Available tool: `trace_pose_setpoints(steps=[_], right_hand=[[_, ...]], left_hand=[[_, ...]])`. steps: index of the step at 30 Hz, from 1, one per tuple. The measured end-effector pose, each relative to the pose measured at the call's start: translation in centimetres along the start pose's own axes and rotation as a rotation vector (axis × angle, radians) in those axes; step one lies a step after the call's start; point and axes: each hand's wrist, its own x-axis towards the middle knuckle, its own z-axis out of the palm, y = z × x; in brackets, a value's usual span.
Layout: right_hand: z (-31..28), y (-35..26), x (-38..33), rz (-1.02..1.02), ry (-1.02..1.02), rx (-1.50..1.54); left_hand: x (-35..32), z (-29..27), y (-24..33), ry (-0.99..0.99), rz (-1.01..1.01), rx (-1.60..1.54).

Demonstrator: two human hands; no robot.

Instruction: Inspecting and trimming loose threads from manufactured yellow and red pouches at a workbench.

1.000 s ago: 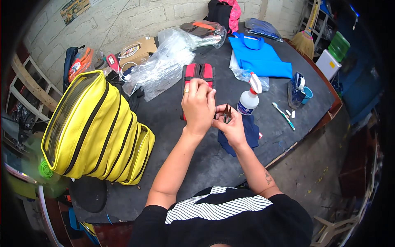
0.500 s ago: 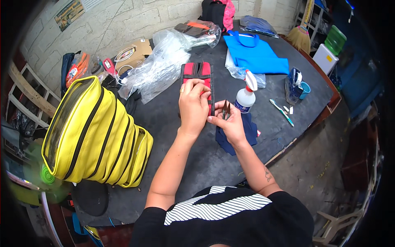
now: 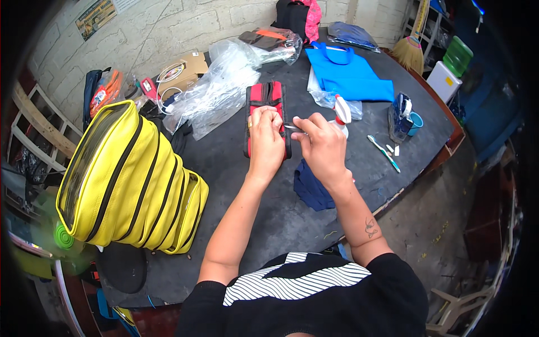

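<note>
A small red and black zippered pouch [image 3: 265,92] stands on the dark table in front of me. My left hand [image 3: 265,140] is closed over its near part, the curled fingers hiding much of the top. Close by on the right, my right hand [image 3: 323,140] is closed around thread snips [image 3: 290,127]. Their narrow metal blades point left at the pouch's black-trimmed right edge; whether they touch it is hard to tell. Partly behind the right hand stands a white spray bottle [image 3: 342,110]. Dark blue cloth [image 3: 311,188] lies below that hand.
Yellow zippered bags [image 3: 135,180] stand in a row on the left. Clear plastic wrap [image 3: 216,90] and a cardboard box [image 3: 188,70] lie behind them. A blue tote bag [image 3: 351,73] is far right, with a toothbrush [image 3: 384,153] and a blue cup [image 3: 415,122] nearer the edge.
My right hand has moved up and turned over, swinging the snips from pointing upward to pointing left at the pouch. The left hand stays on the pouch, which has shifted only slightly.
</note>
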Motion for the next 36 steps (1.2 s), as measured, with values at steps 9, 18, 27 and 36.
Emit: trace_pose_setpoints(steps=[9,18,27,36], right_hand=[[0.2,0.0,0.9,-0.186,0.001,-0.209],[3.1,3.1,-1.1,0.441,-0.301,1.088],[2.7,1.0,-2.0,0.636,-0.349,1.38],[2.6,2.0,-2.6,0.692,-0.281,1.425]], left_hand=[[-0.4,0.5,0.3,0.036,0.068,0.08],[-0.2,0.0,0.7,0.11,-0.078,-0.225],[0.7,-1.4,0.5,0.05,-0.18,-0.154],[-1.3,-2.7,0.4,-0.092,0.081,-0.158]])
